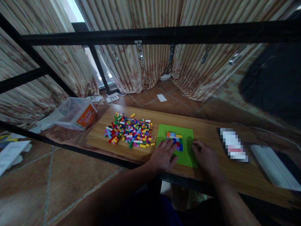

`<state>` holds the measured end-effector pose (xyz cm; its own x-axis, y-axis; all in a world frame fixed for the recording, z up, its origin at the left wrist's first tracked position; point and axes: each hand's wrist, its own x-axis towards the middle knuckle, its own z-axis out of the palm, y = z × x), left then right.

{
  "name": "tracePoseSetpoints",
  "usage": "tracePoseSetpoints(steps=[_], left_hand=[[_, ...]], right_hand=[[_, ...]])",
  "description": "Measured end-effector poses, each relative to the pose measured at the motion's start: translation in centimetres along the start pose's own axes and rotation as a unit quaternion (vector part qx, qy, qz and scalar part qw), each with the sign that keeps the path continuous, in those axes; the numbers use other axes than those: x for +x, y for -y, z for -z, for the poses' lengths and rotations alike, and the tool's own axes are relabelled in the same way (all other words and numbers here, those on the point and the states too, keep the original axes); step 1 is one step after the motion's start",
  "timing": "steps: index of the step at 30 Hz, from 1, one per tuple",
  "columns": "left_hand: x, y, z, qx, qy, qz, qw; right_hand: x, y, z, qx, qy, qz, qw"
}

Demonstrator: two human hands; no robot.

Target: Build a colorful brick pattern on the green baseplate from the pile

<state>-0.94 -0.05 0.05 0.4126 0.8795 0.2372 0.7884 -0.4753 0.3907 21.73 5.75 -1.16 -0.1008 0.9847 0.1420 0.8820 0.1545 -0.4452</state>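
Note:
A lime-green studded baseplate (pixel 187 158) lies on the wooden board, bearing a block of joined toy bricks (pixel 178 141) in blue, red, yellow, orange and other colours. Over the left part of those bricks rests my left hand (pixel 164 154), fingers stretched out flat and hiding some of them. My right hand (pixel 206 154) is at the baseplate's right edge, its fingers curled with thumb and fingertips close together. Whatever may be between those fingertips is too small to make out. Left of the baseplate spreads a heap of loose toy bricks (pixel 131 130) in many colours.
The wooden board (pixel 148 113) carries a phone (pixel 233 146) with a blurred-out screen and a white flat object (pixel 272 166) at right. A clear plastic bin (pixel 76 110) with an orange label stands at left. A black metal rail (pixel 150 36) crosses before curtains.

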Motion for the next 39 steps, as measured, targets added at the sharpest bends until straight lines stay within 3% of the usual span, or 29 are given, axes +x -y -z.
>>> tracePoseSetpoints(steps=[8, 19, 26, 30, 34, 39], left_hand=[[0.1, -0.1, 0.1, 0.004, 0.006, 0.005, 1.000], [0.0, -0.1, 0.2, -0.002, -0.007, 0.005, 1.000], [-1.8, 0.2, 0.5, -0.005, -0.043, -0.007, 0.999], [-4.1, 1.6, 2.0, 0.009, -0.096, 0.040, 0.995], [-6.3, 4.4, 4.6, 0.053, -0.139, 0.131, 0.980], [-8.7, 7.5, 6.9, 0.096, -0.194, 0.186, 0.959]], right_hand=[[0.1, -0.1, 0.2, 0.008, 0.013, -0.023, 1.000], [0.2, -0.7, 0.5, 0.029, 0.034, 0.005, 0.999], [0.3, -0.8, 0.5, 0.030, 0.038, 0.001, 0.999], [0.3, -0.9, 0.4, 0.022, 0.034, 0.012, 0.999], [0.3, -1.1, 0.1, 0.011, 0.036, 0.009, 0.999], [0.3, -1.4, 0.0, 0.003, 0.030, 0.000, 1.000]])
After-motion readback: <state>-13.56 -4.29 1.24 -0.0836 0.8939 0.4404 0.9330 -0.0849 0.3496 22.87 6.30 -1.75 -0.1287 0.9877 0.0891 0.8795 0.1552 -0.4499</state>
